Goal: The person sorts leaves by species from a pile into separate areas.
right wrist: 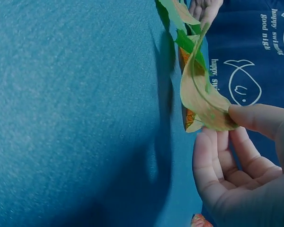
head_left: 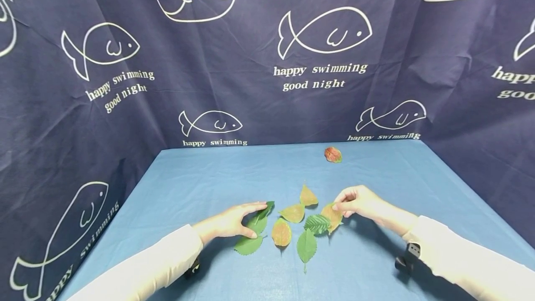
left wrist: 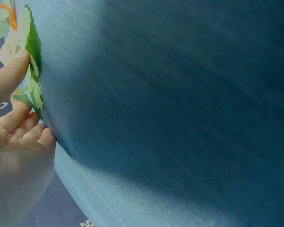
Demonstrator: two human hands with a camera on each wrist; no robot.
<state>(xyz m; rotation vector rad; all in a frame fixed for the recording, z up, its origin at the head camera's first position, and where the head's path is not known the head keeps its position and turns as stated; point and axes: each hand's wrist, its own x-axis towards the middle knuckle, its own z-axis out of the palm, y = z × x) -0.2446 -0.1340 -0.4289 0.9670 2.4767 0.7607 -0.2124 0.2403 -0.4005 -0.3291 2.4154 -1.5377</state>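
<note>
Past sleeves point(head_left: 156, 261), splaying left hand point(head_left: 231, 221) over green leaves point(head_left: 249, 245), seemingly placing yellow-orange leaf point(head_left: 331, 217) pinched by right hand point(head_left: 360, 202), needing release next

Blue tabletop point(head_left: 200, 175) | left: green leaves point(head_left: 249, 245) | middle: yellowish leaves point(head_left: 294, 213), upright-veined green leaf point(head_left: 307, 245) | near far edge: reddish leaf point(head_left: 333, 154)
</note>
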